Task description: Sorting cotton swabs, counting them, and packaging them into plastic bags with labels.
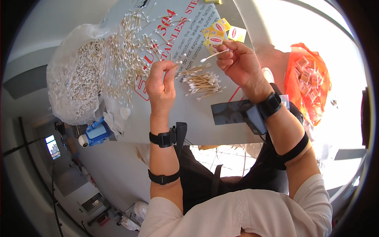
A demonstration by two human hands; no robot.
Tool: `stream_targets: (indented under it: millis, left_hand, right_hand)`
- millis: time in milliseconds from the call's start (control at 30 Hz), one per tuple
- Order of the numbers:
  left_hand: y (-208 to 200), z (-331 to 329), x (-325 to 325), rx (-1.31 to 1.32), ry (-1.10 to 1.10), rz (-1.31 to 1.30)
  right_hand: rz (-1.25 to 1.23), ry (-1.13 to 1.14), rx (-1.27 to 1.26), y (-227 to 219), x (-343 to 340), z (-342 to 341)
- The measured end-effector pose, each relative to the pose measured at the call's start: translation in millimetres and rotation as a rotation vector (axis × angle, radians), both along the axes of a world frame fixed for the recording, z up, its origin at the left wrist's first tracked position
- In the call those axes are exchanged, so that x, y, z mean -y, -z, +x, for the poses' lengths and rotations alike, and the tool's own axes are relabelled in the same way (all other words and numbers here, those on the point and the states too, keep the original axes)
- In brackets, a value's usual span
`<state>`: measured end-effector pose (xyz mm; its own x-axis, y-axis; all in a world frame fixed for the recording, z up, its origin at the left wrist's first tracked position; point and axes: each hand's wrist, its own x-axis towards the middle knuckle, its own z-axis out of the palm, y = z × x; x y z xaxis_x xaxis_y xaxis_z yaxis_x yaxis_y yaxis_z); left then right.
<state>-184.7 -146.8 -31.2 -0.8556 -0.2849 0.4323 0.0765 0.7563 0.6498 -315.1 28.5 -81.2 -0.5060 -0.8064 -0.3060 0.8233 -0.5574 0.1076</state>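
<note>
My left hand [160, 85] is closed in a pinch, with the white tips of cotton swabs [180, 62] poking out past the thumb and forefinger. Across from it, my right hand [241, 65] pinches a cotton swab [213, 56] whose white head points left. Between and below the hands, a small pile of cotton swabs [202, 82] lies roughly lined up on the table. Loose swabs [128, 59] are strewn to the left of my left hand. Just beyond my right hand are several small yellow boxes [217, 34].
A clear plastic bag [59, 79] full of swabs stands at the left. An orange bag [294, 75] with small packs is at the right. The grey table [169, 128] also bears a dark flat sheet [227, 113]. A blue-and-white bottle [97, 133] is by its left edge.
</note>
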Motion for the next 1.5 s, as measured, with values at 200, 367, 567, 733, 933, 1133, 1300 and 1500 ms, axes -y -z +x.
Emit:
stream_targets:
  millis: [200, 367, 567, 733, 933, 1133, 1300, 1500]
  left_hand:
    - [-0.7, -1.0, -3.6, 0.113, -0.02, 0.084]
    - [-5.3, -1.5, -13.5, 0.029, 0.039, 0.526]
    - [-8.4, -2.1, -14.6, 0.079, 0.187, 0.566]
    - [-5.6, -1.5, -20.4, 0.064, 0.15, 0.632]
    - [-3.5, -3.7, -21.5, 0.064, 0.138, 0.604]
    - [-3.1, -3.2, -21.7, 0.06, 0.144, 0.632]
    - [-2.9, -3.5, -21.0, 0.071, 0.151, 0.621]
    - [-3.8, -3.8, -22.3, 0.074, 0.137, 0.607]
  right_hand:
    - [0.018, 0.011, 0.018, -2.7, -0.2, 0.6]
    - [0.044, -0.074, -0.334, -11.2, 0.8, 2.6]
    - [0.01, -0.103, -0.635, -33.4, 3.1, 20.3]
    - [-0.037, -0.144, -0.711, -31.4, 3.0, 25.7]
    - [-0.035, -0.18, -0.697, -31.9, 0.4, 28.3]
    - [0.008, -0.154, -0.748, -34.1, 1.3, 29.8]
    - [0.033, -0.143, -0.762, -34.4, 1.5, 30.5]
    - [0.072, -0.156, -0.797, -36.7, -0.6, 30.6]
